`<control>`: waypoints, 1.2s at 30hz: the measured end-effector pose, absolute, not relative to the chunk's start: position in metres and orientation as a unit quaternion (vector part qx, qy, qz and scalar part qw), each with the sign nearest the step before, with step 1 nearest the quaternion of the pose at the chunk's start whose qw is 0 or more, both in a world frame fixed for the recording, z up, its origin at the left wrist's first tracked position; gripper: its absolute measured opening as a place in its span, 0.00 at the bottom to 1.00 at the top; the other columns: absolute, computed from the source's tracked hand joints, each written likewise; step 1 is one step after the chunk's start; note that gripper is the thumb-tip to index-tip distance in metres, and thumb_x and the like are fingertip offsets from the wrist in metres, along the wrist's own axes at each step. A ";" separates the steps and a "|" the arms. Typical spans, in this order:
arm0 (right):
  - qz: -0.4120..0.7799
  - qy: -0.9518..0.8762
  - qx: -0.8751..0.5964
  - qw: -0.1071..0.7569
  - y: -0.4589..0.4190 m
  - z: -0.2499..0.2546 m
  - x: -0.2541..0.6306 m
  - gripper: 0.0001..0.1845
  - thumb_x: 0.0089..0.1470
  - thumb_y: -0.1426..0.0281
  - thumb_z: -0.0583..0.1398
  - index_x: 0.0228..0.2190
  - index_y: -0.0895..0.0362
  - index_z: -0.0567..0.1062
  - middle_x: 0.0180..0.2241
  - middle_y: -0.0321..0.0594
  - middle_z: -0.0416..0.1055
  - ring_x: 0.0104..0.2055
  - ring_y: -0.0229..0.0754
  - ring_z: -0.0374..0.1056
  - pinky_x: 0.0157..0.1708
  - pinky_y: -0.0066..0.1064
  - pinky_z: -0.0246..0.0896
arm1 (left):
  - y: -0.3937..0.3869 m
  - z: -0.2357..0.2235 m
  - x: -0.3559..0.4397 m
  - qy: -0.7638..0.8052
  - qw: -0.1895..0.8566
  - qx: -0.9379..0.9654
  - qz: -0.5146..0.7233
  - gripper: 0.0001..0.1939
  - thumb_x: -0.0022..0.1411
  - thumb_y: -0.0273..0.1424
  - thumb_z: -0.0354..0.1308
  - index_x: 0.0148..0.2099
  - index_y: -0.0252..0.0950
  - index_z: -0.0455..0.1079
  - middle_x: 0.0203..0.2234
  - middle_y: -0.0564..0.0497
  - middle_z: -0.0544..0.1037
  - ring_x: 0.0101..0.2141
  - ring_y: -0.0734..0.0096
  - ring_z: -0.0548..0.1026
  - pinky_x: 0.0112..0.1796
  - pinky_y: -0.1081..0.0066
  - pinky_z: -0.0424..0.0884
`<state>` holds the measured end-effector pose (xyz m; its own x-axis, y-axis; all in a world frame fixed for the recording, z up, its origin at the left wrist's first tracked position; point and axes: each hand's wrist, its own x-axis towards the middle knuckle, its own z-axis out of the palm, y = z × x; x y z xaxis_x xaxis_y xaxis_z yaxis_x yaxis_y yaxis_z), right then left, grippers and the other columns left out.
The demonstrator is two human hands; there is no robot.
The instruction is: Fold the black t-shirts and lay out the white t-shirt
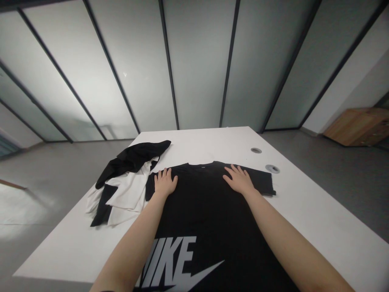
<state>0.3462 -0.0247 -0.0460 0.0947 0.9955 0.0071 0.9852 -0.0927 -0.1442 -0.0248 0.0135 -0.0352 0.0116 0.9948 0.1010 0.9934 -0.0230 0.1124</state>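
Hands: apart, both flat on shirt, fingers spread, not gripping.
Left hand [165, 183]: on shirt's left shoulder, near left sleeve [150, 185].
Right hand [239, 180]: on shirt's right shoulder, near right sleeve [263, 182].
Shirt [209, 211]: black Nike tee, laid flat on table, collar far, grey logo near.
Pile [124, 190]: black and white clothes, crumpled, left of shirt, just beside left sleeve.
Table [75, 251]: white; two round grommets [272, 168] far right of shirt.
Background: wooden cabinet [358, 126] on floor, far right.
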 end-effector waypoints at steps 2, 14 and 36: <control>0.044 -0.671 -0.738 0.056 -0.024 -0.046 0.346 0.36 0.72 0.49 0.47 0.73 0.47 0.61 0.77 0.44 0.49 0.78 0.62 0.46 0.74 0.59 0.40 | 0.014 -0.036 -0.025 0.698 -0.001 0.712 0.076 0.36 0.75 0.48 0.45 0.77 0.35 0.58 0.74 0.38 0.60 0.73 0.38 0.56 0.69 0.39 0.55; 0.044 -0.670 -0.739 0.058 -0.026 -0.045 0.345 0.35 0.72 0.49 0.47 0.73 0.46 0.62 0.77 0.43 0.49 0.78 0.62 0.46 0.74 0.58 0.41 | 0.014 -0.038 -0.025 0.703 0.009 0.708 0.068 0.36 0.75 0.48 0.44 0.77 0.36 0.58 0.75 0.40 0.57 0.73 0.37 0.54 0.69 0.37 0.53; 0.050 -0.670 -0.738 0.057 -0.025 -0.046 0.346 0.35 0.72 0.49 0.48 0.73 0.46 0.61 0.77 0.42 0.49 0.78 0.62 0.45 0.74 0.59 0.39 | 0.015 -0.040 -0.025 0.701 -0.002 0.711 0.060 0.37 0.75 0.47 0.44 0.78 0.35 0.57 0.75 0.40 0.57 0.73 0.37 0.54 0.70 0.38 0.54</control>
<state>0.3462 -0.0249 -0.0462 0.0964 0.9953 0.0030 0.9840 -0.0948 -0.1510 -0.0249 0.0150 -0.0397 0.0111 0.9961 0.0877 0.9965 -0.0183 0.0813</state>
